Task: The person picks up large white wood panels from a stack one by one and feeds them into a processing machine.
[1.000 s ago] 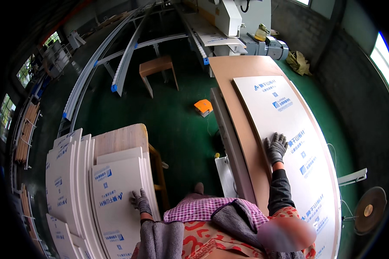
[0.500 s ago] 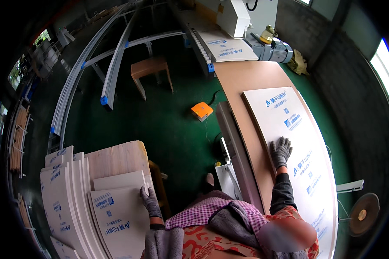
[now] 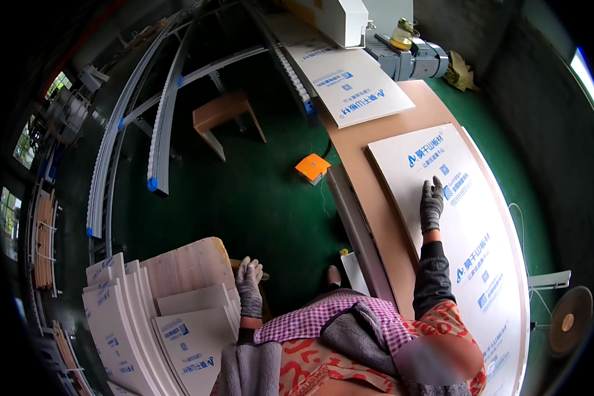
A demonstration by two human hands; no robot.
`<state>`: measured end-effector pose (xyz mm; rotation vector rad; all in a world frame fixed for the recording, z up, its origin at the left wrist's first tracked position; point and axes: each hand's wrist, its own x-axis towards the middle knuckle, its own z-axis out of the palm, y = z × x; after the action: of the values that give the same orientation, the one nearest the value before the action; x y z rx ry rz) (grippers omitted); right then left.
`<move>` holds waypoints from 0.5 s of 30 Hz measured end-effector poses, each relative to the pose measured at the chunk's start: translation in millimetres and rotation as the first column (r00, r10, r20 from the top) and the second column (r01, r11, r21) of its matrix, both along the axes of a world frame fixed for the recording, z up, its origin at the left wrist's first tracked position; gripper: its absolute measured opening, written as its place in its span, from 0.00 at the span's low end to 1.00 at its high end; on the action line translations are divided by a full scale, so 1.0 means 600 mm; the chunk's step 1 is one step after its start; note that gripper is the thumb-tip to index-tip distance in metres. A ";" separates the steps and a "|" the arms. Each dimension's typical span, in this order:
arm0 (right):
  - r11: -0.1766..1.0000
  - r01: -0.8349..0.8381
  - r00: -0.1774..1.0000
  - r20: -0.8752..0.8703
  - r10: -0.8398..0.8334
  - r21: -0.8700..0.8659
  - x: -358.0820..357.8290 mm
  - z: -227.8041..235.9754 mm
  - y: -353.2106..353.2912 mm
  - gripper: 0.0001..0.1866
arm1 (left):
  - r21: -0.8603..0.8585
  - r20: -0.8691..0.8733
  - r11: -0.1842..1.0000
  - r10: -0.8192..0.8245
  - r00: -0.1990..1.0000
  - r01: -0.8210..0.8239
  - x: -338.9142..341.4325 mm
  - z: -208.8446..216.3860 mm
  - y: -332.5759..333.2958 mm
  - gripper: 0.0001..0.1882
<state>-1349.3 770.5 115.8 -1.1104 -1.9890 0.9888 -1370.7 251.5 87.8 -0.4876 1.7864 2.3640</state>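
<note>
My right hand [image 3: 431,207], in a grey glove, reaches over a long white board [image 3: 465,221] with blue print. Its fingers are stretched forward; whether they press on the surface I cannot tell. The board lies on a brown tabletop [image 3: 350,142] at my right. My left hand [image 3: 249,285], also gloved, is raised off the stacked white panels [image 3: 188,343] at my left, its fingers curled with nothing seen in them. A second printed board [image 3: 350,89] juts from the machine onto the far end of the brown top.
Ahead stand a white machine head [image 3: 343,23] and a grey motor [image 3: 412,59]. Roller rails [image 3: 162,132] run along the far left. A brown stool [image 3: 224,112] and an orange pedal box [image 3: 312,168] with a cord sit on the green floor. A round disc [image 3: 569,322] stands at right.
My left hand has come off the panel stack and its fingers have curled. My right hand has slid forward along the board. The far board has come out of the machine toward me.
</note>
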 end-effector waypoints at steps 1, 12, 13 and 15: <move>1.000 0.012 0.993 -0.118 -0.015 -0.028 -0.003 0.009 -0.004 0.23 | 0.004 0.012 0.999 -0.041 0.999 0.041 -0.013 -0.003 0.015 0.25; 0.992 -0.004 1.000 -0.027 0.008 0.128 -0.037 0.012 0.142 0.25 | 0.296 0.019 0.864 -0.433 0.901 0.408 -0.170 0.074 0.232 0.26; 0.983 -0.009 1.000 -0.001 0.010 0.185 -0.043 0.018 0.151 0.24 | 0.361 0.037 0.837 -0.455 0.890 0.412 -0.190 0.077 0.257 0.27; 0.952 -0.054 0.998 0.031 0.047 0.302 -0.050 0.021 0.190 0.23 | 0.439 0.060 0.790 -0.501 0.864 0.428 -0.224 0.085 0.311 0.28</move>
<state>-1379.6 884.4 128.7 -0.9093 -2.1110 0.6670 -1505.4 438.2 139.0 -0.1557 1.1114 2.1650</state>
